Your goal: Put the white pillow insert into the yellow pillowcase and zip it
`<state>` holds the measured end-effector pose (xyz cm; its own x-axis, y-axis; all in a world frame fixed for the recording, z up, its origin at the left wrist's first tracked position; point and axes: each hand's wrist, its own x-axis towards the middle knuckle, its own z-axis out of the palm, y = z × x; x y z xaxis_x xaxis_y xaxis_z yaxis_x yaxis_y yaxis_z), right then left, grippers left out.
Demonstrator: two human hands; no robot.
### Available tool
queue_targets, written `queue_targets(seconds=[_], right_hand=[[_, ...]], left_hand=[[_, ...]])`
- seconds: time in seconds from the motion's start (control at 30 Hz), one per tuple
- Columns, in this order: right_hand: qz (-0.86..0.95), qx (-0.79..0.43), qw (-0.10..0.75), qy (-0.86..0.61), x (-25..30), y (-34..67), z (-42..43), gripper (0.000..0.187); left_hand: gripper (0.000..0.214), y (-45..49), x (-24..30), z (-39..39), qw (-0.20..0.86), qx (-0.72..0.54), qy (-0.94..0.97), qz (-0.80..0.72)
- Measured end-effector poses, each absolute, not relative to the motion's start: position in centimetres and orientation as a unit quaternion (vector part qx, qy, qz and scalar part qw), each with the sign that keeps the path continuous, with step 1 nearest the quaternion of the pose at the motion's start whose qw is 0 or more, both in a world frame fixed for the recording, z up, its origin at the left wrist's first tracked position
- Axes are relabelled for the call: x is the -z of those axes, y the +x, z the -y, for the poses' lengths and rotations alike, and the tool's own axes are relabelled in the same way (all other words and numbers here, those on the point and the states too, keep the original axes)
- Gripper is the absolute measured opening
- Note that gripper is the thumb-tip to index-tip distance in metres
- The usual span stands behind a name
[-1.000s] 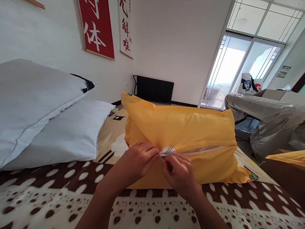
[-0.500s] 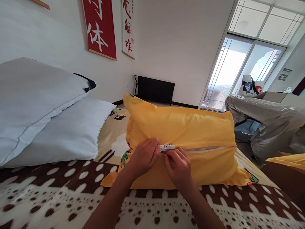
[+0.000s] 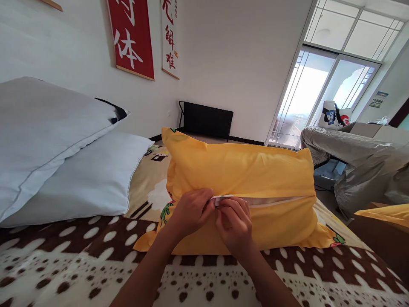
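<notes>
A yellow pillowcase (image 3: 249,175) stuffed with a pillow lies across the bed in front of me. A white zipper seam (image 3: 275,201) runs along its near side, partly open toward the right. My left hand (image 3: 191,212) is closed, pinching the yellow fabric at the left end of the seam. My right hand (image 3: 234,226) is closed right beside it, fingertips pinched on the zipper. The pull itself is hidden under my fingers.
Two white pillows (image 3: 57,140) are stacked at the left. A brown-and-cream spotted blanket (image 3: 64,264) covers the bed. A grey plastic-wrapped piece of furniture (image 3: 361,162) stands at the right. Another yellow cloth (image 3: 386,211) lies on a box at the right edge.
Both hands stay at the zipper's left end and have closed tighter together. The white patch with dark lines seen between my fingers earlier is now covered.
</notes>
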<state>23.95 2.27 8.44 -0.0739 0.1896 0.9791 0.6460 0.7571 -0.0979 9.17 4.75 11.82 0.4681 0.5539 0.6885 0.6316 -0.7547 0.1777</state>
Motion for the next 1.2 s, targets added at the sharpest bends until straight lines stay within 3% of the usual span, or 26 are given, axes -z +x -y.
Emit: queue_targets(seconds=[0.2,0.63,1.2], right_hand=[[0.695,0.16,0.627,-0.315,-8.7,25.3,-3.1,0.019],[0.611,0.32,0.648,-0.323,-8.4,29.1,-5.2,0.018],[0.52,0.304,0.69,-0.403,-7.6,33.1,-7.6,0.013]], left_hand=[[0.025,9.2,-11.6,-5.2,0.086,0.397,-0.849,0.338],[0.026,9.8,-9.9,-6.0,0.201,0.553,-0.755,0.291],[0.029,10.0,-9.5,-6.7,0.222,0.56,-0.736,0.309]])
